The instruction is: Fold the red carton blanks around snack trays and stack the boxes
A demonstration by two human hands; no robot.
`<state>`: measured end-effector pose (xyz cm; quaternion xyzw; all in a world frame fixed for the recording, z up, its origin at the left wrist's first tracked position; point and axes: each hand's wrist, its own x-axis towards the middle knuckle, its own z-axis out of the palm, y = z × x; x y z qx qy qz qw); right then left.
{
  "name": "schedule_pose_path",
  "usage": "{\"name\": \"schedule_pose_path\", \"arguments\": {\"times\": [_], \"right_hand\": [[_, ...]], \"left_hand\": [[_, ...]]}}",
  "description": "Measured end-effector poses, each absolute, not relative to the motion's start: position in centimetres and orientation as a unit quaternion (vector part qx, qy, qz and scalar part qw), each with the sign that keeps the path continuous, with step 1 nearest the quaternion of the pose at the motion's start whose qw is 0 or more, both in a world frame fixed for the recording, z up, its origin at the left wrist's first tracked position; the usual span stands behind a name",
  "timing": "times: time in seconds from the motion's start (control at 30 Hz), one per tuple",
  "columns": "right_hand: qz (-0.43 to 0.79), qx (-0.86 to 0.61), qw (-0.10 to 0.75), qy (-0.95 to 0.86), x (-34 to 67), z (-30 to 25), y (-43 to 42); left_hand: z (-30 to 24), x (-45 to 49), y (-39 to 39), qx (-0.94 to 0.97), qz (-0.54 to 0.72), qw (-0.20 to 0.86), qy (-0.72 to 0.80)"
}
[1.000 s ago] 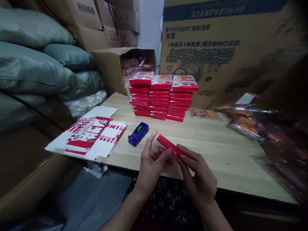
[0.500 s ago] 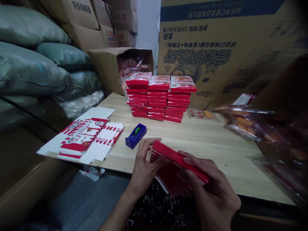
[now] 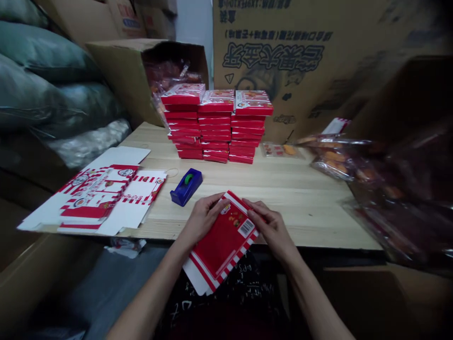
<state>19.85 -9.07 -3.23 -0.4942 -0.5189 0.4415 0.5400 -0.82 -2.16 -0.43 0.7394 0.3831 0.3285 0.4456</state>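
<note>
In the head view, the left hand [image 3: 203, 217] and right hand [image 3: 271, 226] each have their grip clamped on a red snack box [image 3: 226, 236] at the near edge of the tabletop [image 3: 300, 198]. Its white end flap hangs open. Three stacks of done boxes [image 3: 215, 125] stand far back. A pile of flat box sheets [image 3: 102, 198] lies on the left, not folded yet, so I think lots is left
</note>
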Motion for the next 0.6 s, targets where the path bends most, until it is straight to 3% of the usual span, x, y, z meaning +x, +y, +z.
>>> {"name": "schedule_pose_path", "arguments": {"times": [0.1, 0.17, 0.33, 0.6], "right_hand": [[0.345, -0.566, 0.599, -0.449, 19.8, -8.2, -7.5], [0.293, -0.599, 0.606, -0.434, 20.4, -10.6, -6.4], [0.182, -0.656, 0.565, -0.467, 25.1, -12.1, -4.1], [-0.064, -0.815, 0.475, -0.325, 42.2, -8.5, -2.6]], "left_hand": [[-2.6, 0.6, -1.1, 0.807, 0.301, 0.234, 0.451], [-4.2, 1.5, -1.0, 0.844, 0.236, 0.148, 0.458], [-9.0, 1.8, -0.7, 0.891, 0.060, 0.119, 0.435], [-11.9, 0.4, -0.2, 0.869, 0.143, 0.078, 0.467]]}}
